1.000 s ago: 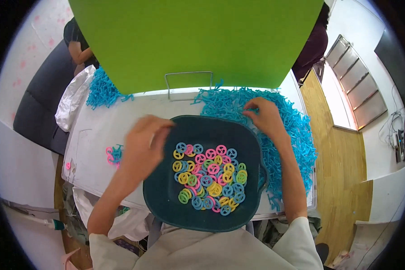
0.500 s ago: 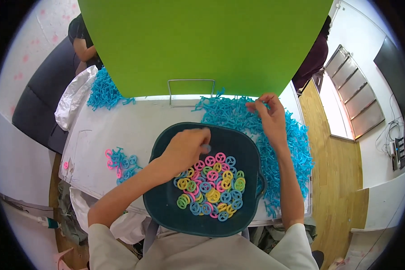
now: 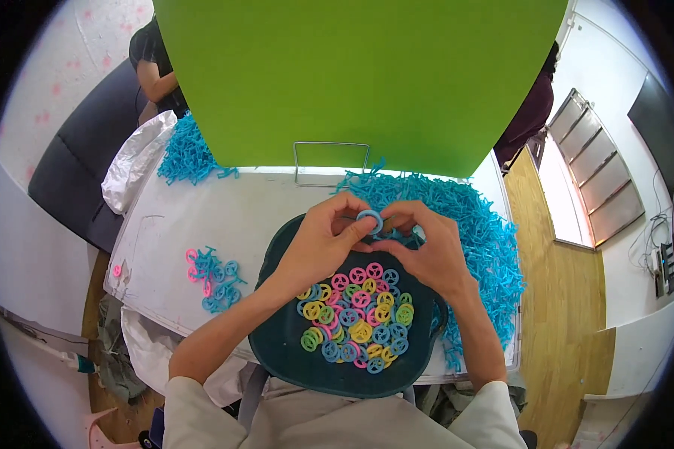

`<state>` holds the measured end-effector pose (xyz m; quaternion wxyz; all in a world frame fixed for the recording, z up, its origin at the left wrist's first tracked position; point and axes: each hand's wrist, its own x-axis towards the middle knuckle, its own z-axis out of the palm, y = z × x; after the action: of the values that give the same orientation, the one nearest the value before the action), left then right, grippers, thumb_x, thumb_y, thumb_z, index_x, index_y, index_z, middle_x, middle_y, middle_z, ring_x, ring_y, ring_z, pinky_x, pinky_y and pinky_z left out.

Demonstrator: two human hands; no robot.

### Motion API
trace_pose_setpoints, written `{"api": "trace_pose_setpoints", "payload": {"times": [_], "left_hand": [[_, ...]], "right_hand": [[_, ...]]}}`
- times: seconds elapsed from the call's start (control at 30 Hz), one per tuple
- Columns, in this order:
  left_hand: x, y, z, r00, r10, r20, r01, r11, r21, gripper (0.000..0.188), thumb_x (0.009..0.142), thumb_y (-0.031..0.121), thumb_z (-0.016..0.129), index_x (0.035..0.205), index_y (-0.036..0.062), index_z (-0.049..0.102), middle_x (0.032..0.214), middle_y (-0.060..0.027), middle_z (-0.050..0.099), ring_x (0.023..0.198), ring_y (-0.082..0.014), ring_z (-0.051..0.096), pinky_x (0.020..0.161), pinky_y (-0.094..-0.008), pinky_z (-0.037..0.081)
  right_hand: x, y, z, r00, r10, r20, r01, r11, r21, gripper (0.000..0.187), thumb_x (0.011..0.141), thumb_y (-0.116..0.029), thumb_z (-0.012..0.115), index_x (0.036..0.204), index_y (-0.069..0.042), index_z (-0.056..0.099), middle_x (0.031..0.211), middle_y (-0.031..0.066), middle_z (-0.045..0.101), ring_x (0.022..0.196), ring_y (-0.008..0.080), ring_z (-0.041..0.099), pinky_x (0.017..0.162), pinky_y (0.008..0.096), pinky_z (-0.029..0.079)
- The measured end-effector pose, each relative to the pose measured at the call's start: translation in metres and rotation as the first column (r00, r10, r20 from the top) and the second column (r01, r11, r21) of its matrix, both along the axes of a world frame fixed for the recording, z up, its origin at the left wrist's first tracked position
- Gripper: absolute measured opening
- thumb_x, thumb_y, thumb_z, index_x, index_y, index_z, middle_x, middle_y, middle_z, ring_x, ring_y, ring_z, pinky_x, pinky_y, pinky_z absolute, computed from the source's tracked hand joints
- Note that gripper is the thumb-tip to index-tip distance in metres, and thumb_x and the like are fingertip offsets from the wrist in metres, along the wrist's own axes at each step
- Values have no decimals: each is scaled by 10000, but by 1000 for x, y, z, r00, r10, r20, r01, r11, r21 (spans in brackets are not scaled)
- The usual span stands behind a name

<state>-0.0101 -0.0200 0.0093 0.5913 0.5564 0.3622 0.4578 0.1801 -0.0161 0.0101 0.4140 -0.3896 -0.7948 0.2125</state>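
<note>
Above the far rim of a dark green plastic basin point(image 3: 277, 358), my two hands meet. Between the fingertips of my left hand point(image 3: 329, 236) is a small blue plastic wheel point(image 3: 371, 220). My right hand point(image 3: 430, 247) pinches a blue branched plastic piece point(image 3: 410, 238) right beside the wheel; fingers partly cover where the two come together. Inside the basin lie many small spoked wheels point(image 3: 361, 331) in pink, yellow, green and blue. A large heap of blue branched pieces point(image 3: 483, 247) spreads over the table beyond and right of my right hand.
A small cluster of blue pieces with wheels point(image 3: 216, 280) lies on the white table point(image 3: 165, 239), left of the basin. Another blue heap point(image 3: 185, 153) sits far left by a silvery bag point(image 3: 131, 168). A green panel point(image 3: 352, 82) with a wire stand point(image 3: 331, 163) rises behind; people sit beyond it.
My left hand has moved up out of the basin with a blue wheel. My right hand has come down and left from the heap, and both hands now meet.
</note>
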Motion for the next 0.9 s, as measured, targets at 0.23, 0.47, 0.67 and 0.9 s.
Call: {"api": "trace_pose_setpoints", "payload": {"times": [0.23, 0.47, 0.67, 0.9], "left_hand": [[-3, -2, -1, 998, 45, 40, -43, 998, -46, 182, 929, 108, 609, 1063, -3, 557, 987, -47, 606, 910, -105, 601, 825, -245, 517], [-5, -1, -3, 998, 6, 60, -1, 997, -78, 165, 925, 99, 607, 1054, 4, 570, 997, -50, 611, 918, -105, 598, 843, -249, 501], [-7, -3, -2, 997, 25, -67, -23, 999, 27, 146, 932, 118, 603, 1036, 17, 587, 1018, -37, 619, 935, -95, 595, 824, -249, 500], [-11, -2, -12, 989, 100, 106, -88, 989, -119, 190, 930, 182, 620, 1050, 42, 574, 959, -28, 656, 887, -104, 628, 638, -188, 449]], "right_hand": [[-3, -1, 9, 996, -74, -46, 73, 997, -21, 493, 623, -54, 846, 1054, -51, 607, 1024, 58, 626, 736, 161, 622, 700, 272, 511], [-3, 2, -2, 999, -39, 20, 40, 996, -78, 472, 646, -86, 841, 1054, -50, 607, 858, 43, 660, 755, 143, 613, 708, 266, 497], [-11, 2, -2, 994, -82, -78, 87, 995, 52, 391, 680, -72, 819, 1018, -36, 626, 876, 71, 682, 806, 155, 646, 748, 275, 508], [-8, 2, -12, 938, -6, -345, -110, 943, -315, 210, 806, 26, 705, 998, -2, 625, 920, 60, 663, 863, 116, 640, 785, 263, 529]]}}
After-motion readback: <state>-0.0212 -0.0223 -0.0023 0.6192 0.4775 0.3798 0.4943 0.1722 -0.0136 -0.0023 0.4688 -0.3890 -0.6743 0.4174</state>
